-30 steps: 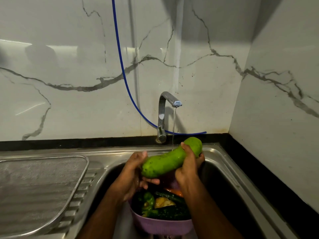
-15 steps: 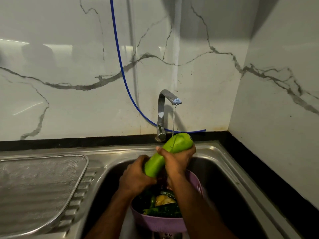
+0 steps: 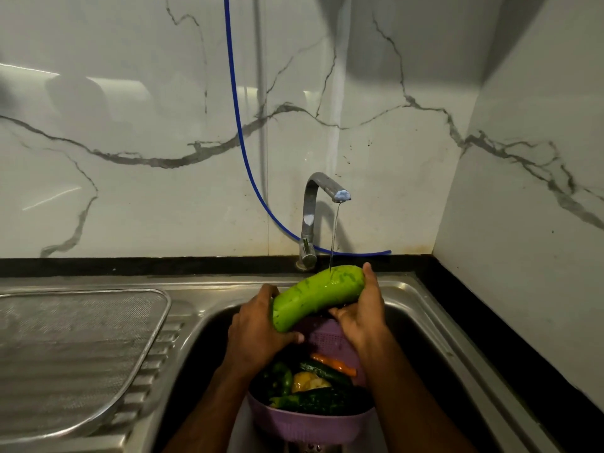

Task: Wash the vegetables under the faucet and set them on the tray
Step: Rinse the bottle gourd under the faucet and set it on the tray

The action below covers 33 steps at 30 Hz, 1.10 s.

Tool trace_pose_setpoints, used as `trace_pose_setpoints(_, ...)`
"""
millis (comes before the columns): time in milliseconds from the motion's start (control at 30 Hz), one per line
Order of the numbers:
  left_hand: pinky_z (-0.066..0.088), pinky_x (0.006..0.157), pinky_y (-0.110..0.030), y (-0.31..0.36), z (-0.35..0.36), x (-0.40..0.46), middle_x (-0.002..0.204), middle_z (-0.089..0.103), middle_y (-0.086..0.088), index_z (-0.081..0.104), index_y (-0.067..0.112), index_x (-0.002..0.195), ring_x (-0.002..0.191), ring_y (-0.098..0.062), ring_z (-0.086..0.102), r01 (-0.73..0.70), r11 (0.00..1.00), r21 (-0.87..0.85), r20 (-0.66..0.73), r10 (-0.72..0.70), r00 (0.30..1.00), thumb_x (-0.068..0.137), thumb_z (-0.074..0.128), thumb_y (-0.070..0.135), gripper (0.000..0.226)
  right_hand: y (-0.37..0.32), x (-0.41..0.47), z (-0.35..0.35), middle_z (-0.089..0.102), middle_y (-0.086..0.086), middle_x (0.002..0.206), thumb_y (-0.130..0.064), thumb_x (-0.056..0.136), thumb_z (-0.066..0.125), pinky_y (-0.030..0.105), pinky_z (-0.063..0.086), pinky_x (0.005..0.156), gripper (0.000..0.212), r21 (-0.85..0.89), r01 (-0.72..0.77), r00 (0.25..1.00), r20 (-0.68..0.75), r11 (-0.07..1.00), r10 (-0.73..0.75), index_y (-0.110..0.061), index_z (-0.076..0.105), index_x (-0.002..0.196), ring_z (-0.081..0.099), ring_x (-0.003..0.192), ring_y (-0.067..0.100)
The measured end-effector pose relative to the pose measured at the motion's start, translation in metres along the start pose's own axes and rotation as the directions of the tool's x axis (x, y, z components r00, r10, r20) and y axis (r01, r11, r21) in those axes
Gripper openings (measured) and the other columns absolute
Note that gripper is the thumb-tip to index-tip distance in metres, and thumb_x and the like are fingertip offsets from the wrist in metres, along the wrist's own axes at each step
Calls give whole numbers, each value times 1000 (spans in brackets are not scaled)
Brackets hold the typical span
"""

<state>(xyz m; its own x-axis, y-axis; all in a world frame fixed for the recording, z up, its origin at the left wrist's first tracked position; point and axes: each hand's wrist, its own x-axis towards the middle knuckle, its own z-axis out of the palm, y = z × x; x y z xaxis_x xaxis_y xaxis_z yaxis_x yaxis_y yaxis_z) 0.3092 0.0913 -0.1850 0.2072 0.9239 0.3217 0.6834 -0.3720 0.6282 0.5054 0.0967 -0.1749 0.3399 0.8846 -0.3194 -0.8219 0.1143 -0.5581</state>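
A long pale-green gourd [image 3: 318, 295] lies slanted over the sink, with both hands gripping it. My left hand [image 3: 258, 331] grips its lower left end, and my right hand [image 3: 362, 308] cups its upper right end. A thin stream of water falls from the steel faucet [image 3: 313, 217] onto the gourd's right part. Below the hands stands a purple colander [image 3: 307, 423] holding several vegetables: dark cucumbers [image 3: 327, 402], a carrot [image 3: 333, 362], a yellow piece [image 3: 309, 380] and green peppers [image 3: 281, 379]. The mesh tray [image 3: 78, 348] rests on the drainboard at the left.
The steel sink basin [image 3: 421, 348] sits in the corner of marble walls. A blue hose [image 3: 243, 152] hangs down the back wall and runs behind the faucet. A black counter edge [image 3: 510, 354] borders the sink on the right.
The gourd has tilted from steep to a flatter slant. My right hand slid from its middle to its right end, and my left hand shifted along its lower end.
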Motion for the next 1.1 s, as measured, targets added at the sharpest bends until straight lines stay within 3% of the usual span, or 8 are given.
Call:
trace_pose_setpoints(167,49,92,-35,-1,-4,-1,118,63,7,55,35,124,109,-18,61,28,1000,1,26,-28,999,53,88,55,80,0,-4,5,72,19,114,-40,98,63,53,59,86,31,-306,213,969,-57,928,-241,-19,68,119,70,105,39)
trace_pose_setpoints(300,50,91,-38,3,-9,-4,122,62,9,56,36,124,112,-22,62,7,994,109,-21,-5,1000,62,77,56,69,0,-14,1,66,5,103,-29,109,43,28,43,77,29,-872,431,749,202,233,-632,-20,70,109,60,98,20)
trace_pose_setpoints(500,51,87,-38,13,-11,-6,116,62,10,56,35,120,107,-22,63,36,990,133,-72,-27,997,64,76,52,61,12,-17,1,57,4,145,-55,104,17,48,38,115,63,-859,332,661,507,-391,-554,-22,56,140,47,136,24)
trace_pose_setpoints(633,53,90,-39,20,-10,-7,110,65,10,58,33,113,101,-17,64,11,998,64,5,-11,1000,71,75,50,48,34,-40,15,51,-5,152,-56,98,0,66,4,123,73,-637,388,703,671,-666,-233,-32,54,142,35,149,19)
trace_pose_setpoints(733,47,95,-32,20,-12,-8,115,66,10,58,32,122,108,-16,63,36,998,-61,18,-35,999,72,77,53,58,41,-47,24,62,-10,139,-56,102,10,66,-5,122,63,-551,440,686,716,-709,-131,-34,62,130,51,135,13)
trace_pose_setpoints(933,57,81,-34,6,-17,1,94,70,14,70,33,98,87,-8,65,162,965,-207,139,-135,981,36,86,53,67,26,-38,16,71,-5,103,-49,106,34,49,33,110,43,-716,320,628,651,-620,-428,-27,72,102,62,102,16)
trace_pose_setpoints(1033,60,78,-38,0,-16,3,89,74,6,74,30,93,84,-13,70,225,916,-333,190,-169,967,32,91,47,65,4,-34,10,71,2,97,-44,105,46,34,42,83,38,-866,307,595,499,-396,-630,-19,75,100,59,89,18)
trace_pose_setpoints(1100,61,81,-42,-2,-17,2,92,76,1,76,25,95,86,-17,73,266,866,-424,251,-169,953,34,94,41,66,-4,-26,5,72,5,92,-36,103,57,26,38,71,29,-908,415,658,346,-61,-669,-17,79,98,60,85,19)
